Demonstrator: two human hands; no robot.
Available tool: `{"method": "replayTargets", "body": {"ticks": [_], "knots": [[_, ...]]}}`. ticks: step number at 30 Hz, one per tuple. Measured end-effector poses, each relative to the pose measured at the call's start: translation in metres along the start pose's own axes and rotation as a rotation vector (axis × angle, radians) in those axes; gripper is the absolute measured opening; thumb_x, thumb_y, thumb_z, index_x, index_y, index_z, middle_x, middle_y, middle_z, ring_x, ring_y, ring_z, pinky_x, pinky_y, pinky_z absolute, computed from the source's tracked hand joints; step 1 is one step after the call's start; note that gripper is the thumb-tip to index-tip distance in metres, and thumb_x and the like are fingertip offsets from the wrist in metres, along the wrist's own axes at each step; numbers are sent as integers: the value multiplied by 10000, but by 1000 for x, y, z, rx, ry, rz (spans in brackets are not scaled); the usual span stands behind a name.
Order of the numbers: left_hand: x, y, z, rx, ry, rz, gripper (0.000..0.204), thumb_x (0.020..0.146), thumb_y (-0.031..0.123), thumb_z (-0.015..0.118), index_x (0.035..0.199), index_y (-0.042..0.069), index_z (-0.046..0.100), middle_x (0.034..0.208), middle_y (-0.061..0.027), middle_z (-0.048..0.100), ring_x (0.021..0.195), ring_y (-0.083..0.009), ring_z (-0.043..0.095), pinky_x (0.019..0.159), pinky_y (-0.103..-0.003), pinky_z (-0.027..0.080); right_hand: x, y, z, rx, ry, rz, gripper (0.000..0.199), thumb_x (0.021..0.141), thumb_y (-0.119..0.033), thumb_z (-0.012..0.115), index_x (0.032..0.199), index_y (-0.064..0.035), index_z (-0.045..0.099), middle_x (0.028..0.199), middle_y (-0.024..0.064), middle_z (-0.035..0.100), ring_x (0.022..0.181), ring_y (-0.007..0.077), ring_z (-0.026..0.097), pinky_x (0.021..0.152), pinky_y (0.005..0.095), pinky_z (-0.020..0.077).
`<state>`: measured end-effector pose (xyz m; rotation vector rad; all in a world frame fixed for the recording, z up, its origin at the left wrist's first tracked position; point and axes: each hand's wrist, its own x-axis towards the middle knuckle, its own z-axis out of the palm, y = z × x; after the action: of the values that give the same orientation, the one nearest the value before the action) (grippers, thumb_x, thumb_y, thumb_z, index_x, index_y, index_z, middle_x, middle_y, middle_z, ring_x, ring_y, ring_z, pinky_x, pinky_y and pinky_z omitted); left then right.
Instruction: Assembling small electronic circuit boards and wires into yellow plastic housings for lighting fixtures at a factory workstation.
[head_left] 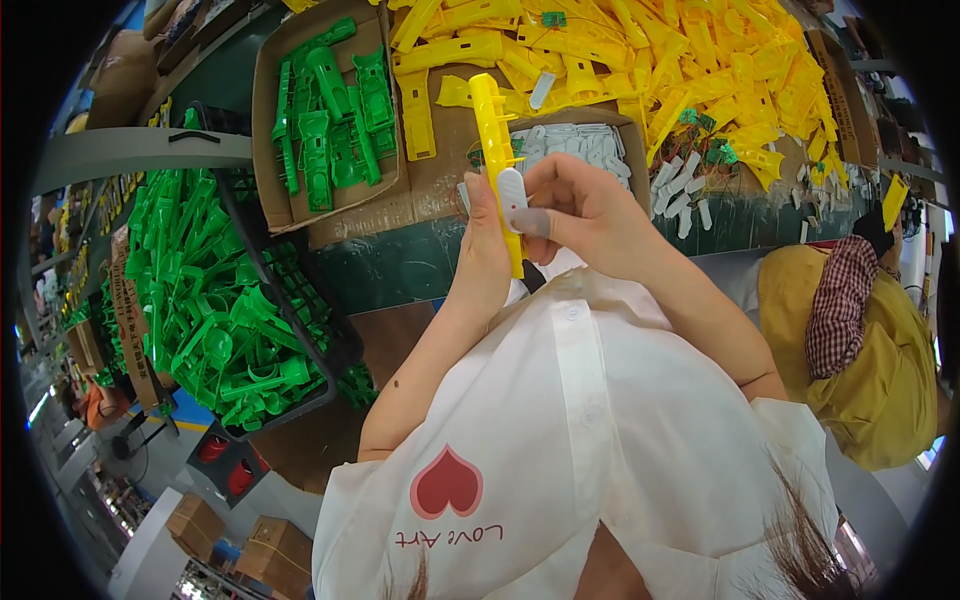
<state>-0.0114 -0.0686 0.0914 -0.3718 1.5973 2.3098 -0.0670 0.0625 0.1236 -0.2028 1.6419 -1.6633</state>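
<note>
Over the table's front edge my left hand [484, 245] is closed round a long yellow plastic half-shell [490, 122], which stands nearly upright in the picture with small pegs along its side. A white oval plastic piece [511, 190] with a ribbed end lies against the shell. My right hand [585, 215] pinches this white piece between thumb and fingers; a grey cover sits on one digit. Whether the piece is seated in the shell, I cannot tell. Just behind my hands is a box of similar white pieces [590, 142].
Yellow shells [740, 75] lie heaped across the back and right. A cardboard box [262, 150] of green shells stands at the left, near a black crate [325, 385] piled with green parts. Small green circuit boards [722, 152] lie at right. Another person's yellow-clad body [880, 370] is beside me.
</note>
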Motion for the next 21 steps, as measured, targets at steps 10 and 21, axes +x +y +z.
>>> {"method": "replayTargets", "body": {"ticks": [10,21], "knots": [[6,-1,4,-306,23,15,602,887,559,206,1129,43,404,911,-75,528,776,-149,556,675,-268,462,2,1,4,-4,27,-26,206,768,-17,618,911,-22,470,707,30,550,590,84,544,542,207,451],[9,-11,-18,-843,-373,-32,585,906,507,198,1255,66,358,1069,-81,505,950,-209,525,757,-383,467,-16,3,3,-447,348,-402,416,651,-177,719,988,-50,511,942,96,521,841,202,529,696,319,436]]}}
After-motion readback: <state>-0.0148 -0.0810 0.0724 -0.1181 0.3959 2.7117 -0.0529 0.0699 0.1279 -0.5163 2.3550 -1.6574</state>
